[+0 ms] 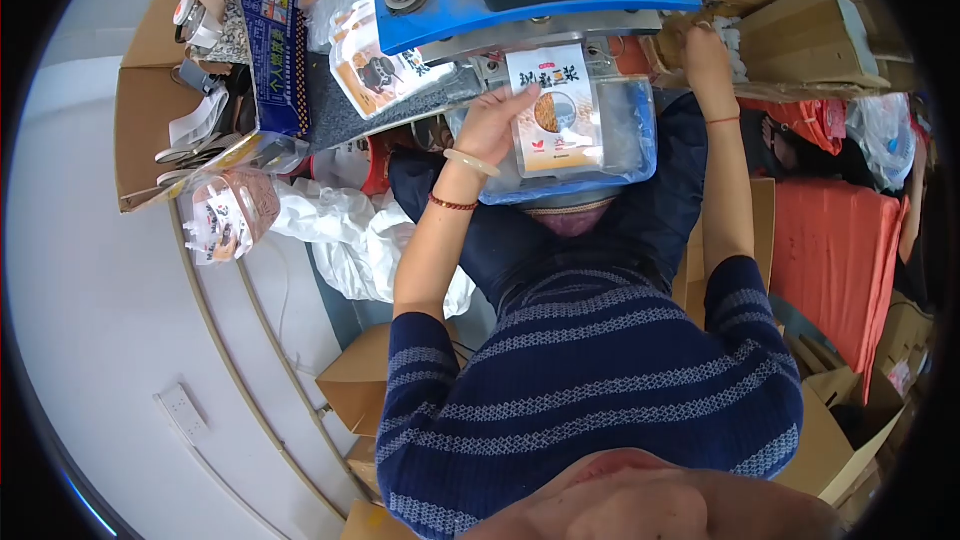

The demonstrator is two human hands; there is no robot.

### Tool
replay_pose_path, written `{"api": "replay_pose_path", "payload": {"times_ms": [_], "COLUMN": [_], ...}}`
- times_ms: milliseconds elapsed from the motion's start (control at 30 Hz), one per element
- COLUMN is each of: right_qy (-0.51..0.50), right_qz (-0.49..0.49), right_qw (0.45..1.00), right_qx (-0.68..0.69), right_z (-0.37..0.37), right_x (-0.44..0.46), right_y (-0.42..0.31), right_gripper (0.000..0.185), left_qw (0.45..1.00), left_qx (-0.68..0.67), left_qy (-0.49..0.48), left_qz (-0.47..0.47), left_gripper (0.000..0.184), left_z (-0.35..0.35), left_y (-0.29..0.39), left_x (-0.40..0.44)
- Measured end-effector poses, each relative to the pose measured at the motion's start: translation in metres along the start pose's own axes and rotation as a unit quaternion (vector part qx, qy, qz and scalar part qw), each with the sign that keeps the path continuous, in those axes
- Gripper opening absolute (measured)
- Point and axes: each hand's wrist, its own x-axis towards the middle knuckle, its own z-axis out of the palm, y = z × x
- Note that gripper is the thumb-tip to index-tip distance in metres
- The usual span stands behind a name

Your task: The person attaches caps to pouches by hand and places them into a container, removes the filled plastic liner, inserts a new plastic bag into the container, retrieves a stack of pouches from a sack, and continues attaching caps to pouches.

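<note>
My left hand (490, 125) pinches the left edge of a flat white printed pouch (560, 135), with the thumb lying on its front. The pouch's top end lies beneath the metal plate of a blue press (540, 10), and its lower part is over a blue-rimmed clear plastic tray (632, 145). My right hand (706, 55) is at the press's right side, beside small white pieces (735, 48) in a cardboard box. Its fingers are curled, and what they hold, if anything, is too small to make out.
Several printed pouches (385, 70) lie on the worktop left of the press. Farther left stands an open cardboard box (150, 120) with mixed items. A bag of pouches (228, 215) hangs below it. A cardboard box (810, 40) and red padded material (835, 260) are at the right.
</note>
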Motion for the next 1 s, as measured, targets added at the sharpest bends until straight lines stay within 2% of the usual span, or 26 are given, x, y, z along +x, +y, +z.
{"api": "replay_pose_path", "payload": {"times_ms": [33,67,100,133,167,200,233,267,333,367,400,467,533,567,600,633,667,700,733,767,800,867,900,967,1000], "right_qy": [0.003,-0.002,0.001,0.008,-0.014,-0.016,0.040,0.098,0.081,0.057,0.054,-0.003,0.003,-0.106,-0.138,-0.139,-0.126,-0.109,-0.107,-0.026,0.056,0.023,-0.027,-0.132,-0.129], "right_qz": [-0.011,-0.016,0.024,0.065,0.118,0.115,0.056,-0.004,0.007,0.021,0.022,-0.023,-0.076,0.001,0.015,0.015,0.030,0.046,0.051,-0.077,-0.206,-0.215,-0.238,-0.253,-0.250], "right_qw": [1.000,0.999,0.999,0.996,0.987,0.987,0.991,0.989,0.983,0.975,0.975,0.935,0.932,0.890,0.838,0.837,0.798,0.756,0.755,0.811,0.844,0.842,0.870,0.896,0.898], "right_qx": [0.028,0.031,0.047,0.064,0.110,0.114,0.114,0.113,0.166,0.215,0.214,0.355,0.354,0.443,0.527,0.529,0.588,0.644,0.645,0.579,0.492,0.495,0.431,0.340,0.340], "right_z": [0.001,0.003,-0.003,-0.014,-0.027,-0.025,-0.021,-0.021,-0.048,-0.063,-0.076,-0.098,-0.095,-0.104,-0.088,-0.091,-0.097,-0.104,-0.112,-0.119,-0.123,-0.121,-0.128,-0.125,-0.119], "right_x": [0.005,0.003,0.003,0.006,0.005,-0.001,-0.006,-0.007,-0.015,-0.023,-0.030,-0.041,-0.057,-0.066,-0.071,-0.067,-0.062,-0.058,-0.051,-0.040,-0.031,-0.022,-0.017,-0.015,-0.015], "right_y": [-0.001,-0.002,-0.013,-0.027,-0.040,-0.038,-0.028,-0.023,-0.031,-0.036,-0.046,-0.075,-0.108,-0.132,-0.146,-0.158,-0.170,-0.179,-0.184,-0.187,-0.188,-0.183,-0.175,-0.160,-0.156], "right_gripper": [0.021,0.021,0.019,0.018,0.017,0.017,0.020,0.023,0.022,0.021,0.021,0.019,0.020,0.020,0.021,0.021,0.021,0.021,0.021,0.022,0.022,0.020,0.018,0.021,0.021], "left_qw": [1.000,0.987,0.957,0.900,0.790,0.663,0.510,0.536,0.489,0.473,0.518,0.597,0.729,0.791,0.826,0.859,0.887,0.887,0.888,0.882,0.889,0.896,0.897,0.928,0.938], "left_qx": [0.018,0.152,0.220,0.286,0.439,0.566,0.670,0.704,0.779,0.770,0.726,0.640,0.503,0.425,0.387,0.349,0.311,0.322,0.332,0.359,0.363,0.376,0.374,0.369,0.334], "left_qy": [-0.006,0.041,0.124,0.202,0.289,0.284,0.265,0.209,0.158,0.177,0.194,0.255,0.266,0.249,0.229,0.208,0.190,0.169,0.145,0.146,0.133,0.087,0.088,-0.042,-0.087], "left_qz": [-0.008,0.018,0.140,0.259,0.315,0.399,0.470,0.416,0.359,0.390,0.409,0.410,0.381,0.362,0.339,0.312,0.285,0.284,0.283,0.267,0.245,0.221,0.220,0.014,-0.001], "left_gripper": [0.021,0.023,0.028,0.034,0.045,0.051,0.057,0.064,0.059,0.052,0.048,0.039,0.032,0.024,0.024,0.025,0.021,0.021,0.021,0.020,0.019,0.017,0.017,0.017,0.019], "left_z": [-0.004,-0.015,-0.034,-0.033,-0.036,-0.060,-0.089,-0.111,-0.116,-0.122,-0.121,-0.100,-0.071,-0.067,-0.051,-0.031,-0.020,-0.008,0.002,0.006,0.015,0.021,0.014,-0.007,-0.008], "left_y": [0.001,0.008,0.011,0.028,0.045,0.049,0.043,0.025,0.010,0.007,0.010,0.018,0.023,0.021,0.023,0.026,0.025,0.026,0.026,0.024,0.027,0.032,0.034,0.033,0.028], "left_x": [-0.003,-0.011,-0.006,-0.009,-0.021,-0.018,-0.008,-0.011,-0.032,-0.038,-0.045,-0.057,-0.067,-0.068,-0.074,-0.080,-0.083,-0.086,-0.089,-0.090,-0.092,-0.091,-0.087,-0.079,-0.074]}}
